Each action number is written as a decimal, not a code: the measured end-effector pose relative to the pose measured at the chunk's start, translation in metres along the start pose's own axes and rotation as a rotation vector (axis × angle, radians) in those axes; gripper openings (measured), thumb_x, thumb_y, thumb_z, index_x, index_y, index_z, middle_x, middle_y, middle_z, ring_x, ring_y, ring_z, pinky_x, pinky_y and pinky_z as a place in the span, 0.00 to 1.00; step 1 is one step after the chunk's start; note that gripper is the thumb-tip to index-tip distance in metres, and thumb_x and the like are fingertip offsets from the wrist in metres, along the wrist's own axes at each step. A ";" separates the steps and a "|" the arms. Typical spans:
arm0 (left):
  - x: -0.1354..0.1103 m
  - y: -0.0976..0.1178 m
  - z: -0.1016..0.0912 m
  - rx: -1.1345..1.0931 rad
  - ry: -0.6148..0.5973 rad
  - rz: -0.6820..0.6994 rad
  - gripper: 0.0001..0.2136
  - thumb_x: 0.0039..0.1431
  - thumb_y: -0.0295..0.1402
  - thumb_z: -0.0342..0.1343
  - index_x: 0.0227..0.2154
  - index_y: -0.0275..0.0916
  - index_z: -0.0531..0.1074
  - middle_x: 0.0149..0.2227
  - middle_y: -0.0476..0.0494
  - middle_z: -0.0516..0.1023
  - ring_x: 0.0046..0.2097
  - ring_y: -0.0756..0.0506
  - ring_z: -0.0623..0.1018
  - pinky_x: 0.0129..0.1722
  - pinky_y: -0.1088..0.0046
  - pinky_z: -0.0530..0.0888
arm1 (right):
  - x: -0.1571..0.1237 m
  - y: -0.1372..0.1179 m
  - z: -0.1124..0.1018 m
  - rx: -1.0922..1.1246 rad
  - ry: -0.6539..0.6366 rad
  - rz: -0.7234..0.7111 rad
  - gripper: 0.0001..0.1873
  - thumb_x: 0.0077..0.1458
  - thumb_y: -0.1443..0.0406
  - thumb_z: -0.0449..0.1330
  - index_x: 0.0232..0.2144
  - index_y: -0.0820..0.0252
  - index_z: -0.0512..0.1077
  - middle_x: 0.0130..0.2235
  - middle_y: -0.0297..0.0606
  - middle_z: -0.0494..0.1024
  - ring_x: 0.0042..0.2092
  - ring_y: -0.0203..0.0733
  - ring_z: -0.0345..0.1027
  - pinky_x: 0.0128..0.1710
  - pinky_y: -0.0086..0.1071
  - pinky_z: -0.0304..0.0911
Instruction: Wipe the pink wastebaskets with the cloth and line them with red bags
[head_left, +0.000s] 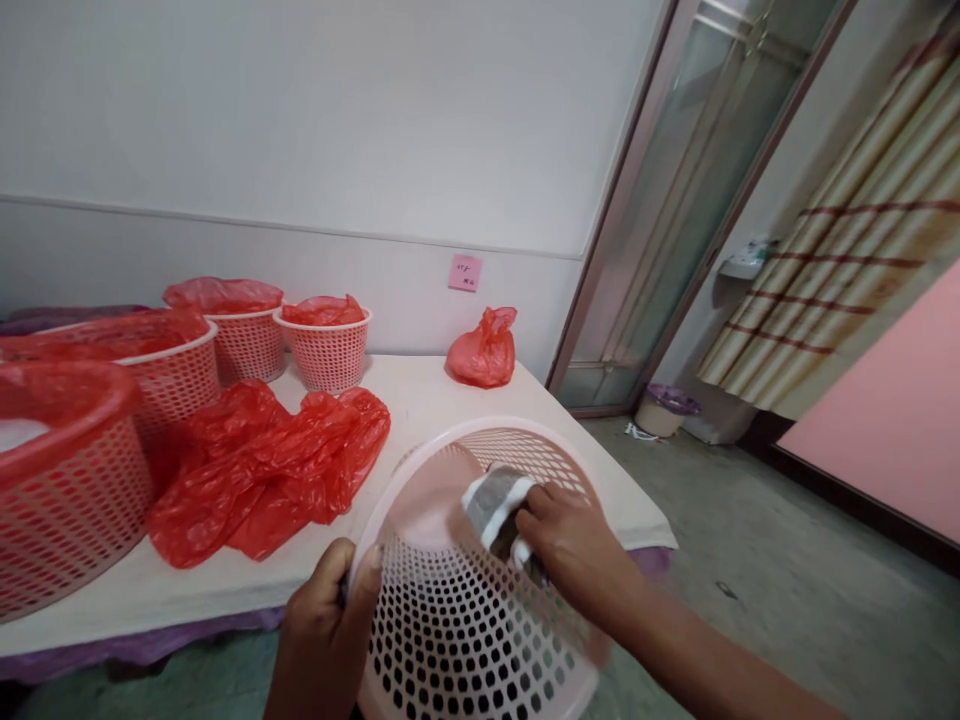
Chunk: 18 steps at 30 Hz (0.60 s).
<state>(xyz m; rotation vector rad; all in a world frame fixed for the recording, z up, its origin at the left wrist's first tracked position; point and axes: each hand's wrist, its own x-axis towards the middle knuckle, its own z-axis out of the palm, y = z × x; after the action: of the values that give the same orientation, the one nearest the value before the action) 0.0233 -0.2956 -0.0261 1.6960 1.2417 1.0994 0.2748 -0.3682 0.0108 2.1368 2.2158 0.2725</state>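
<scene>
A pale pink perforated plastic basket [427, 500] is tilted toward me at the table's front edge, its mouth facing me. My left hand [322, 620] grips its rim on the left side, thumb inside. Inside the basket, my right hand [559, 530] is closed on a grey, white and dark striped cloth [499, 505], bunched against the inner wall. The fingertips are partly hidden by the cloth. Left of the basket, a crumpled red plastic bag [277, 470] lies on the white-covered table [416, 395].
Several baskets with red bag liners stand at the left, including a small pink basket [328, 350] and a red-lined basket [67, 500]. A tied red bag [484, 350] sits near the wall below a pink note [465, 272]. On the floor stands a waste bin [664, 410].
</scene>
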 end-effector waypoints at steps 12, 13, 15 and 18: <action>0.005 0.000 -0.001 -0.002 0.012 -0.009 0.19 0.61 0.48 0.48 0.21 0.43 0.56 0.20 0.57 0.57 0.25 0.50 0.61 0.27 0.76 0.61 | -0.005 -0.025 0.047 1.905 0.212 0.885 0.10 0.48 0.60 0.58 0.33 0.58 0.71 0.29 0.38 0.80 0.32 0.47 0.74 0.33 0.38 0.68; 0.005 -0.001 -0.001 -0.010 0.008 -0.012 0.19 0.61 0.48 0.48 0.21 0.43 0.55 0.20 0.57 0.56 0.25 0.50 0.61 0.27 0.76 0.61 | -0.003 -0.025 0.042 2.006 0.227 0.981 0.11 0.47 0.59 0.59 0.33 0.58 0.71 0.28 0.38 0.80 0.30 0.47 0.74 0.31 0.38 0.68; 0.005 -0.002 0.000 -0.001 -0.022 -0.008 0.18 0.61 0.48 0.48 0.21 0.43 0.56 0.20 0.57 0.58 0.25 0.50 0.62 0.27 0.76 0.61 | 0.002 -0.024 0.029 2.103 0.328 1.044 0.11 0.46 0.59 0.61 0.33 0.58 0.70 0.28 0.38 0.79 0.29 0.47 0.74 0.28 0.37 0.68; 0.005 -0.004 0.002 0.030 -0.048 0.024 0.18 0.62 0.48 0.48 0.22 0.43 0.56 0.20 0.57 0.59 0.24 0.51 0.63 0.26 0.77 0.63 | 0.019 -0.024 0.005 2.024 0.585 0.897 0.10 0.45 0.61 0.61 0.32 0.57 0.68 0.29 0.35 0.79 0.31 0.45 0.74 0.28 0.34 0.69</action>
<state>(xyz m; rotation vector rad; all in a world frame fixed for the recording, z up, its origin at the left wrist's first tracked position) 0.0244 -0.2902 -0.0292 1.7538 1.2163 1.0529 0.2515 -0.3499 0.0035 3.9054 0.9136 -2.6730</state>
